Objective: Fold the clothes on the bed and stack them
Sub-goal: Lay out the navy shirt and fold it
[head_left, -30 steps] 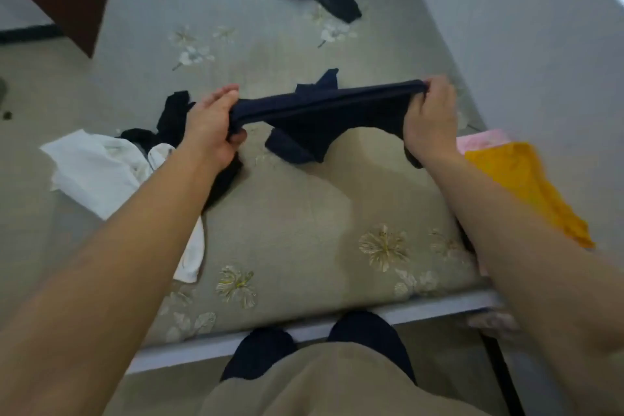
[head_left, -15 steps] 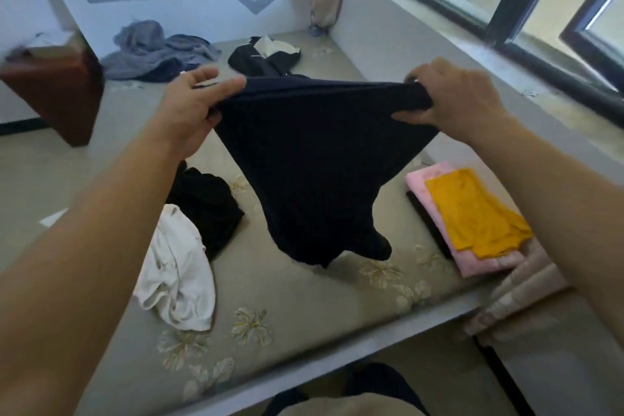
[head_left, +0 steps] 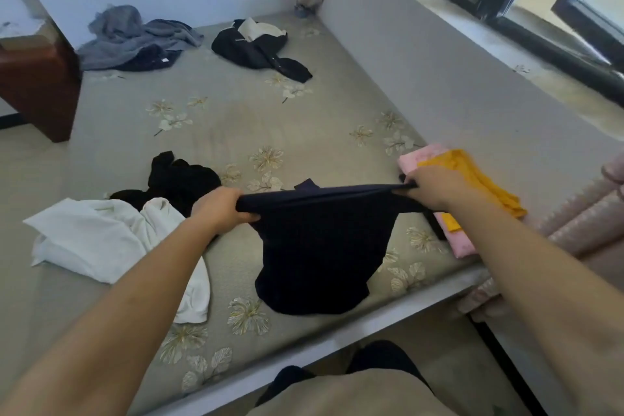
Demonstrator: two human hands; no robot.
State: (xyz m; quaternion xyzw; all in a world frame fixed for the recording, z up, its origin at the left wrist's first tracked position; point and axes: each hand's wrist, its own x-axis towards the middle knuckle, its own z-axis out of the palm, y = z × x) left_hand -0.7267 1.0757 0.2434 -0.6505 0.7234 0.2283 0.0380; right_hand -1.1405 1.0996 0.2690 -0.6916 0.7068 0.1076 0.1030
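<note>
Over bed [head_left: 236, 132], both hands [head_left: 224, 209] [head_left: 435, 187] stretch navy garment [head_left: 320, 246].

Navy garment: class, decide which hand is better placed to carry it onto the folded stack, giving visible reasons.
Probably the right hand: it grips the navy garment beside the yellow-and-pink stack, while the left hand grips the far end.

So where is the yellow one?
In the head view, the yellow garment lies on the folded pink garment at the right edge of the bed, just beyond the right hand.
</note>
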